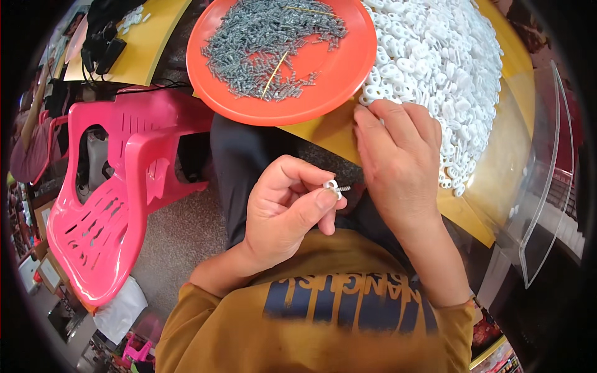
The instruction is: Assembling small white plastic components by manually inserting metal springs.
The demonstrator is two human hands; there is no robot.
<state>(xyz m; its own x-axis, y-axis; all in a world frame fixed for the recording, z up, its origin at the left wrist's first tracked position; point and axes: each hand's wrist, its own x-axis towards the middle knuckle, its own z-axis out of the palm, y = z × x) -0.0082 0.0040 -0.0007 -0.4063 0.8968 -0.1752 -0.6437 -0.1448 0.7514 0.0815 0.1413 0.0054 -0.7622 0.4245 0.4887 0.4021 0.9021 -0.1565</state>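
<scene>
The left hand (283, 208) pinches a small white clip (331, 187) with a screw (344, 188) through it, thumb and forefinger clamped on it. Just beside it, the right hand (398, 155) reaches forward — fingertips in the heap of white clips (448, 56); its grip cannot be told. Ahead of the left hand lies an orange plate (336, 81) of screws (261, 43).

Far ahead the orange plate (323, 81) of screws (267, 43) and the white clip heap (448, 62) crowd the table (491, 174); a pink chair (118, 205) blocks left. Lap space near is open.
</scene>
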